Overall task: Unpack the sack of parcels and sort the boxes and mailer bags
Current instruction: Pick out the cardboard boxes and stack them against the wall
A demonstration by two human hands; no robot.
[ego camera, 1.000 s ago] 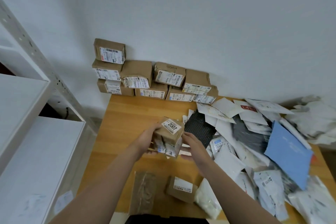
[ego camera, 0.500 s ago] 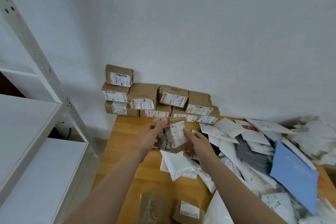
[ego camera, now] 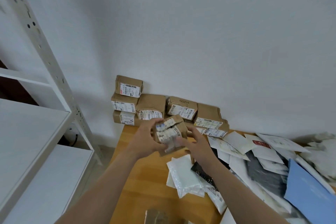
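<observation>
Gripping small box (ego camera: pixel 171 132) from both sides, left hand (ego camera: pixel 145 139) and right hand (ego camera: pixel 197 146) curled round it, above table (ego camera: pixel 143 178), near box stack (ego camera: pixel 151 104). Risk: nudging uneven stack while placing, toppling boxes off edge.

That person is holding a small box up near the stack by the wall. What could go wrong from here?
1. The box hangs in mid-air, gripped only by the left hand and right hand; a slip would drop it onto the table.
2. The three-high column stands at the table's far left corner; a bump while placing could topple it off the edge.
3. The loose mailer bags lie heaped close by and could slide.
</observation>
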